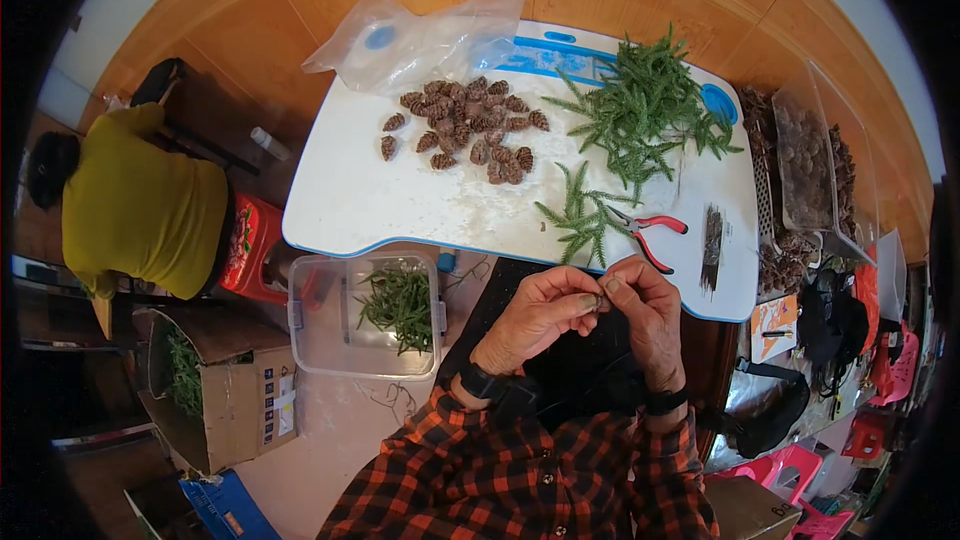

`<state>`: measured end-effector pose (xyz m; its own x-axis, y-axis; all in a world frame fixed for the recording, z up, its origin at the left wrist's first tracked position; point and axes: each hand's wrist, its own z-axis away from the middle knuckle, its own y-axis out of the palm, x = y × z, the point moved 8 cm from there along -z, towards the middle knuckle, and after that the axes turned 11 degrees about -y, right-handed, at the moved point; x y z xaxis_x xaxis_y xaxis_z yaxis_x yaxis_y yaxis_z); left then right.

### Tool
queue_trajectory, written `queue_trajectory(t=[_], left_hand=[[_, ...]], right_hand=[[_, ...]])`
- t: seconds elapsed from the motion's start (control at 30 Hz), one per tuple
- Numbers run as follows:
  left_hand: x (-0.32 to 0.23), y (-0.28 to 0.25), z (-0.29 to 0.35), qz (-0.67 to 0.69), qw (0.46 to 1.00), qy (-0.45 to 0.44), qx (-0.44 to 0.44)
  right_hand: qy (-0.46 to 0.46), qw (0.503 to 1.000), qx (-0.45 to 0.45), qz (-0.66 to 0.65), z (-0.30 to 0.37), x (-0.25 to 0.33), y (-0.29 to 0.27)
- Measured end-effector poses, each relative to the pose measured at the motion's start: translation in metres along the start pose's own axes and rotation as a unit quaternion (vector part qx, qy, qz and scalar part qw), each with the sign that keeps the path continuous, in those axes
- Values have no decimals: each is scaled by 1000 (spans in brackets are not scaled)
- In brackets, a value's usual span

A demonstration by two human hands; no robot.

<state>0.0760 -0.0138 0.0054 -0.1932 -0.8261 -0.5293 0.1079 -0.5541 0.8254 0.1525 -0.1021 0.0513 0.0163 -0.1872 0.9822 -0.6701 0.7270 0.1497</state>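
Observation:
My left hand (545, 315) and my right hand (645, 320) meet fingertip to fingertip just off the near edge of the white table (350, 180). Both pinch closed on something small, mostly hidden by the fingers. Beyond them on the tabletop lie red-handled pliers (672, 225), their jaws by a few loose artificial green sprigs (582, 225). A bigger heap of green sprigs (650, 100) sits behind. To the left of it is a pile of brown pine cones (465, 125). A bundle of thin dark wires (712, 245) rests toward the table's right end.
A clear plastic bag (415, 45) lies at the table's back. Below the left edge stands a clear bin (310, 340) with green sprigs, beside an open cardboard box (245, 405). Another person (145, 205) in yellow sits far left. A clear container (805, 170) stands at the right.

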Motion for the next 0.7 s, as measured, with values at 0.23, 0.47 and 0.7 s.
queue_trajectory(t=[0.23, 0.47, 0.7], left_hand=[[3, -1, -1, 28, 1000, -11, 3], [8, -4, -2, 56, 998, -24, 8], [9, -2, -3, 71, 997, -19, 4]], right_hand=[[-54, 998, 0, 19, 0, 4, 3], [-41, 998, -31, -20, 4, -9, 8], [-57, 993, -94, -43, 7, -12, 4]])
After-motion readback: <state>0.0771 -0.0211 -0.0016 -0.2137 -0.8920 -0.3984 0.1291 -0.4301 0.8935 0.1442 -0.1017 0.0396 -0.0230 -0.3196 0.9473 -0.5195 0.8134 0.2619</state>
